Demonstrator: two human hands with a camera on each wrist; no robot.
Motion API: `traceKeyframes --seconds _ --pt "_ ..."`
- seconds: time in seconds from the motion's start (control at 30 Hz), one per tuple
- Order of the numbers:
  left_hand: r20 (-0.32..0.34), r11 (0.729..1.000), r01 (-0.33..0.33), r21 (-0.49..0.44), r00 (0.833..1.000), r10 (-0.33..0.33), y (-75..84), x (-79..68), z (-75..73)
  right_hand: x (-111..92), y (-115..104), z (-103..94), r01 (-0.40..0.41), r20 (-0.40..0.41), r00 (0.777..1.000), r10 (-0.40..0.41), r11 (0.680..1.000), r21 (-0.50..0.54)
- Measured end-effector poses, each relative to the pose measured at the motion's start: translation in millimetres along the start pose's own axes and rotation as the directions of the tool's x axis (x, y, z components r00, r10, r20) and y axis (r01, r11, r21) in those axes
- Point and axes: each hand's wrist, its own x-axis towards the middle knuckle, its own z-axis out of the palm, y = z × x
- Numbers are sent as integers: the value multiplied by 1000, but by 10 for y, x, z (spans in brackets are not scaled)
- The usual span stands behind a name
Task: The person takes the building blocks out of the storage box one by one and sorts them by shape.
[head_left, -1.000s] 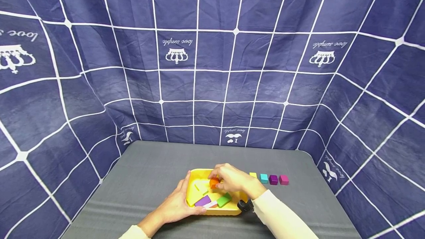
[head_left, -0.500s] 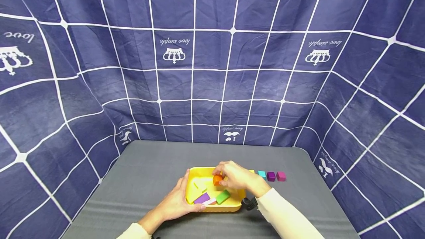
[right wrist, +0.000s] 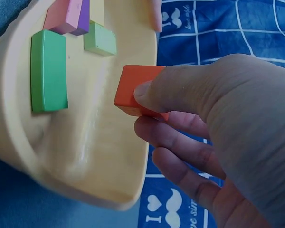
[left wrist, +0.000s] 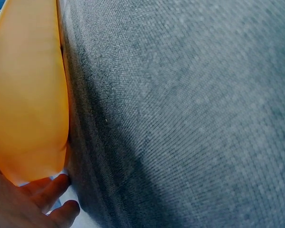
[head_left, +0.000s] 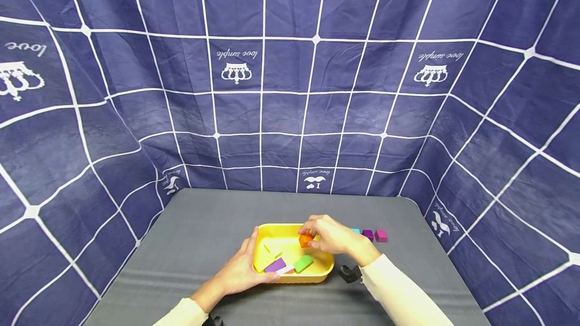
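Your right hand (head_left: 333,235) is pinching the orange block (right wrist: 130,85) between thumb and fingers (right wrist: 168,135), holding it over the yellow box (head_left: 301,279), toward the box's far right corner. Your left hand (head_left: 240,269) is gripping the box's near left corner, thumb lying on the near rim. Inside the box, a green block (head_left: 303,263), a purple block (head_left: 275,265) and a pink block (right wrist: 64,15) are lying toward its near wall. Right of the box, a cyan cube (head_left: 356,231), a dark purple cube (head_left: 368,235) and a magenta cube (head_left: 381,236) are sitting on the table (head_left: 217,215).
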Motion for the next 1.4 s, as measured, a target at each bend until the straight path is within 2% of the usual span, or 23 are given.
traceKeyframes --seconds 0.47,0.7,1.03,1.4 --pt "-11 1000 0 -8 1000 0 -10 -5 19 -227 99 -82 -1 -84 996 -4 998 -57" --pt "-17 999 -33 -9 999 33 1 -26 8 -310 162 -160 -29 -105 994 22 998 -63" --pt "-25 999 -37 -11 999 37 17 -29 -9 -428 341 -257 -14 -177 984 4 998 -59" --pt "-21 1000 3 24 1000 -3 5 -17 8 -616 565 -258 -6 -242 970 -16 996 -92"
